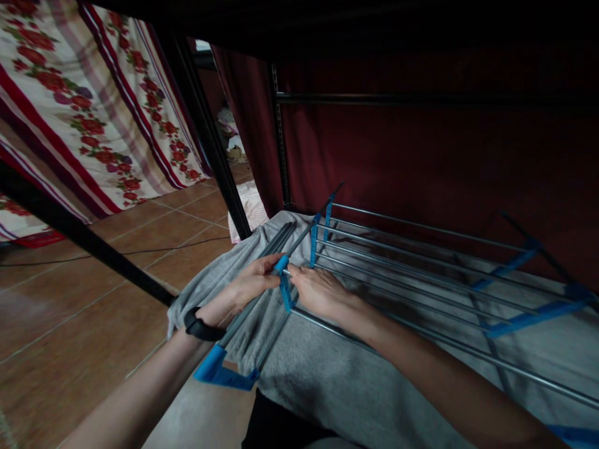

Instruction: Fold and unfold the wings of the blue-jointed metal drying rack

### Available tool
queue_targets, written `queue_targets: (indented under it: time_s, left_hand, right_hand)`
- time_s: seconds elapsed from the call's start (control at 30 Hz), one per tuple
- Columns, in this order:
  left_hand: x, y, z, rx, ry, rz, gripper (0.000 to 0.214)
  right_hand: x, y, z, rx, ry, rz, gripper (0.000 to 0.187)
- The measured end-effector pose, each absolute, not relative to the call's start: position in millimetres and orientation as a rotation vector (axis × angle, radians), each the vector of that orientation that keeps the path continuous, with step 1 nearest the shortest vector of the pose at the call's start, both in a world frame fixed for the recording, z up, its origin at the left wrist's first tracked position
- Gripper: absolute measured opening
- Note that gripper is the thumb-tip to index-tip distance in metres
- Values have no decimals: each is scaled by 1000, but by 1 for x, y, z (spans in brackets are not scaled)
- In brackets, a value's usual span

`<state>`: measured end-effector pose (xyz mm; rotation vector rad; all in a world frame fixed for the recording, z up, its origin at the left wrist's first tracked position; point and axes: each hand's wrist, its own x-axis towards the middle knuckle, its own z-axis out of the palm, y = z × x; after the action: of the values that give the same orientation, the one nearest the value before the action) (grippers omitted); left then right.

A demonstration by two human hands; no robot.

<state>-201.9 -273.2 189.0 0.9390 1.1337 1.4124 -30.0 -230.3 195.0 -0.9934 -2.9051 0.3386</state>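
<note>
One rack (314, 246) of metal and blue plastic, right at the fingers and stretching off to their right over a grey blanket (309, 374). Left hand (256, 279): fingers curled closed about the nearest blue fitting (286, 294), with tips partly hidden behind. Right hand (321, 292): fingers bent, touching the same fitting from the other side; underside hidden, so cannot tell if gripping or only pressing. Short upright fittings: three, one between the hands, two just beyond the fingers. Below the left fingers, one angled blue bracket (229, 374). Well right of the fingers, two blue braces (538, 316), dim. Lower right, one blue piece (573, 435), cut off. At least five metal rails (322, 323), exact count lost in shadow.
</note>
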Motion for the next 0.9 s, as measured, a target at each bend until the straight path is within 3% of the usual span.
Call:
queue_targets:
  time_s: [0.17, 0.27, 0.43, 0.9]
  left_hand:
    - [-204, -273, 188, 894, 1031, 1371, 54]
    - [-207, -273, 186, 1053, 1132, 1280, 47]
    - [-212, -273, 183, 1235, 1297, 1135, 52]
    - [-212, -272, 178, 1243, 1311, 1110, 55]
  right_hand:
    - [-30, -228, 189, -968, -2894, 347, 39]
    - [-31, -228, 186, -960, -2879, 340, 39]
    - [-32, -228, 181, -953, -2894, 342, 44]
    - [-28, -225, 176, -897, -2907, 420, 44]
